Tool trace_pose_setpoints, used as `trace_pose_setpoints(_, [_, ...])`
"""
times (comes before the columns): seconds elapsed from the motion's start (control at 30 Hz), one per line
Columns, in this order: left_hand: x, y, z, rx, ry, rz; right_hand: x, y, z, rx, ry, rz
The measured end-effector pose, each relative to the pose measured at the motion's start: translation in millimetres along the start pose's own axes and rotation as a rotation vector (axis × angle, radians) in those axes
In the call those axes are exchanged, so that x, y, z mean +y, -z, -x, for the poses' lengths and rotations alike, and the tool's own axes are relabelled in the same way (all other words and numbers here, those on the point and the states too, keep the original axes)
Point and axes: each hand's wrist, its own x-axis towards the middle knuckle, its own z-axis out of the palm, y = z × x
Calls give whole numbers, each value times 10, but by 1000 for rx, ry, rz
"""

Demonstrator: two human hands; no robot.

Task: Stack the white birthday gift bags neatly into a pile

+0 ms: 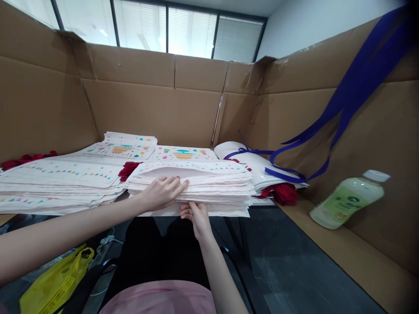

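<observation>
In front of me lies a stack of white printed paper bags (203,181), their edges facing me; the top one gapes along its near edge. My left hand (165,192) rests against the front of the stack just below that gap, fingers stretched to the right and thumb side up. Lower down, my right hand (196,216) is at the stack's front edge, its fingers curled and thumb pressed near the lower bags. Whether a single bag is between those fingers is hard to make out.
More printed bags (65,174) spread on the left, with dark red bundles (131,169) beside them. On the right are a rolled white bundle tied with blue ribbon (340,104) and a leaning bottle (350,200). Cardboard walls (147,104) enclose the table; a yellow bag (55,279) lies below.
</observation>
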Motion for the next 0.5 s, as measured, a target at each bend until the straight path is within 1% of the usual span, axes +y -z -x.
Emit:
trace_pose_setpoints(0.13, [81, -29, -9, 6, 37, -56, -10, -46, -22, 33, -29, -7])
trace_pose_setpoints(0.23, [96, -37, -44, 7, 51, -87, -14, -87, -40, 59, -25, -21])
trace_pose_setpoints(0.4, [-6, -55, -101, -9, 41, -111, -6, -158, -101, 101, 0, -29])
trace_pose_setpoints(0.5, [-78, -74, -128, -29, 32, -116, -4, -190, -122, 119, 43, -18])
